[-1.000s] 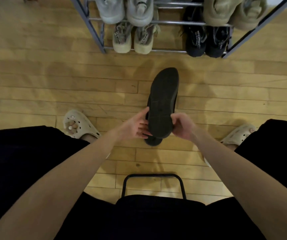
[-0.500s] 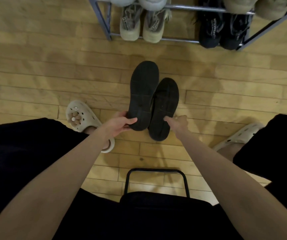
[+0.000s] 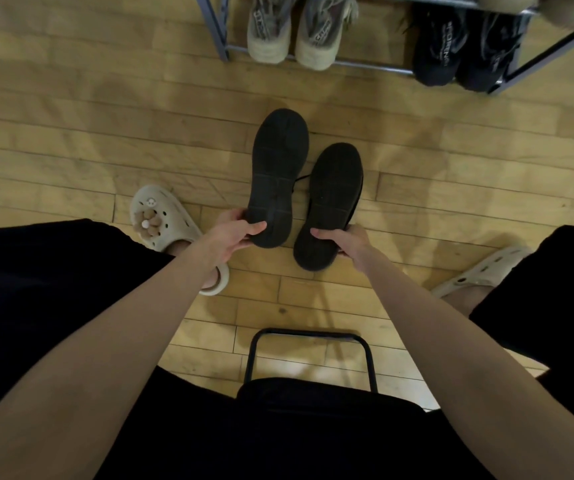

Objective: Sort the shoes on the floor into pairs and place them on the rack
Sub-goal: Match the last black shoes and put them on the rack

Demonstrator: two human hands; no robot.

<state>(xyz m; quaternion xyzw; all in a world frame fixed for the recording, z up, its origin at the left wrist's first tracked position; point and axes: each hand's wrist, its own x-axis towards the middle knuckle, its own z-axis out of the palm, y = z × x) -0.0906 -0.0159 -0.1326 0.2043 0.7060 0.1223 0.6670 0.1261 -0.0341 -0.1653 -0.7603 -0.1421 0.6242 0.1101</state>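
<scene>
Head view, looking down past our knees at the wooden floor [image 3: 71,140]. We hold two black shoes, soles turned up toward the camera, toes pointing away toward the rack [image 3: 216,32].

Left hand [image 3: 233,233]: fingers curled round the heel end of the left black shoe [image 3: 278,174], thumb lying across the sole. This shoe reaches further toward the rack than the other.

Right hand [image 3: 349,242]: fingers wrapped round the heel end of the right black shoe [image 3: 334,202], thumb on the sole near its inner edge. A lace end shows in the narrow gap between the two shoes, which sit side by side and just apart. Whether either toe touches the floor we cannot tell.

The rack stands along the far edge of the floor, grey metal bars. On its lowest tier: a beige pair of sneakers [image 3: 292,29] toward the left end, a black pair of sneakers [image 3: 462,46] toward the right end, toes toward us. A tan shoe [image 3: 555,8] pokes in from a higher tier at the top right, blurred.

We wear cream clogs; the left clog [image 3: 161,216] carries small charms, the right clog [image 3: 476,271] is partly hidden by dark clothing. A black metal chair frame [image 3: 310,336] shows between our legs.
</scene>
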